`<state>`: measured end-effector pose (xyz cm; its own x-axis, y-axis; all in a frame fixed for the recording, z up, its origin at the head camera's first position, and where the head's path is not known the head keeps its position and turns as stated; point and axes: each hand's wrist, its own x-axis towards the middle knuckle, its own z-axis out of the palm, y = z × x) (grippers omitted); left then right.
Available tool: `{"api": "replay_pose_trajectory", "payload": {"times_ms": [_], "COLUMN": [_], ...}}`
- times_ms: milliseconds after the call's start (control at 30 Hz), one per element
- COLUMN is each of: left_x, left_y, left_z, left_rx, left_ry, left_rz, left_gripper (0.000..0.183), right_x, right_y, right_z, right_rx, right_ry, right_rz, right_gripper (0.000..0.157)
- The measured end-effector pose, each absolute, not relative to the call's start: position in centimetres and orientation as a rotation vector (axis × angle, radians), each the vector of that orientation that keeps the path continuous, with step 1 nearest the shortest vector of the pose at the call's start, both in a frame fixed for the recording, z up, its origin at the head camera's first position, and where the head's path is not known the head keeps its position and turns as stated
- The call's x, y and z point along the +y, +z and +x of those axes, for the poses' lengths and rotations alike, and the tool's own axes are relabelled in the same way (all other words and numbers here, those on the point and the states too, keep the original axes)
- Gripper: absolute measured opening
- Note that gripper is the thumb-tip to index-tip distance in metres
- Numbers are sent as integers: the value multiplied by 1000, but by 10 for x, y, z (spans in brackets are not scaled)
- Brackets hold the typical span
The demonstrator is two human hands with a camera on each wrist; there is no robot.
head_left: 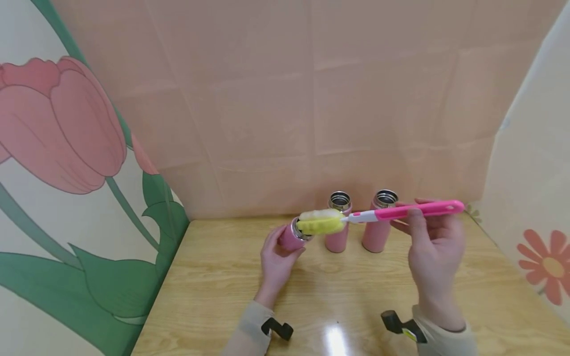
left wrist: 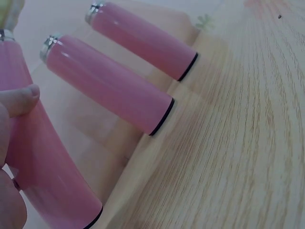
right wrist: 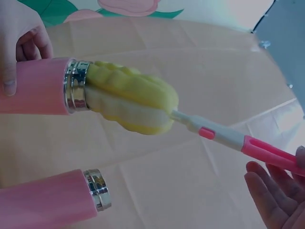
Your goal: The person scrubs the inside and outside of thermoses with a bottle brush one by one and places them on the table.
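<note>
My left hand (head_left: 277, 259) grips a pink vacuum flask (left wrist: 52, 162) around its body and holds it tilted, its metal mouth toward the right. A bottle brush (right wrist: 219, 136) with a yellow and white sponge head (right wrist: 133, 98) and a pink and white handle is pinched in my right hand (head_left: 434, 247). The tip of the sponge sits at the flask's mouth, slightly inside the rim; most of the sponge remains outside. How far in the tip reaches is hidden by the metal neck.
Two more pink flasks, a nearer one (left wrist: 109, 86) and a farther one (left wrist: 143, 40), stand upright and uncapped at the back of the wooden table (head_left: 213, 296). Behind them hangs a peach cloth backdrop (head_left: 249, 123). Flower-printed panels flank the table on both sides.
</note>
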<state>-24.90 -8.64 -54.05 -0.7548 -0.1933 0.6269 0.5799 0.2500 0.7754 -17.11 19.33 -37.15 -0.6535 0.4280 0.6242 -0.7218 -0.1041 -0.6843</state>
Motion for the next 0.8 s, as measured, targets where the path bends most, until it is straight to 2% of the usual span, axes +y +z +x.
{"api": "replay_pose_trajectory", "payload": {"times_ms": [300, 433, 667, 800], "left_x": [-92, -93, -94, -95], "left_y": [-543, -543, -540, -540], "left_z": [-249, -249, -245, -246], "left_rx": [-1959, -1973, -1981, -1976], "left_ry": [-1483, -1454, -1437, -1449], "left_rz": [-365, -378, -423, -432], "left_gripper": [73, 73, 74, 75], "right_x": [201, 201, 199, 200], "right_y": [-367, -365, -366, -372], "right_z": [-165, -164, -161, -159], "right_rx": [-1446, -1343, -1336, -1236], "right_ry": [1860, 1864, 1854, 1894], "right_rz": [202, 241, 333, 289], "right_gripper": [31, 35, 30, 38]}}
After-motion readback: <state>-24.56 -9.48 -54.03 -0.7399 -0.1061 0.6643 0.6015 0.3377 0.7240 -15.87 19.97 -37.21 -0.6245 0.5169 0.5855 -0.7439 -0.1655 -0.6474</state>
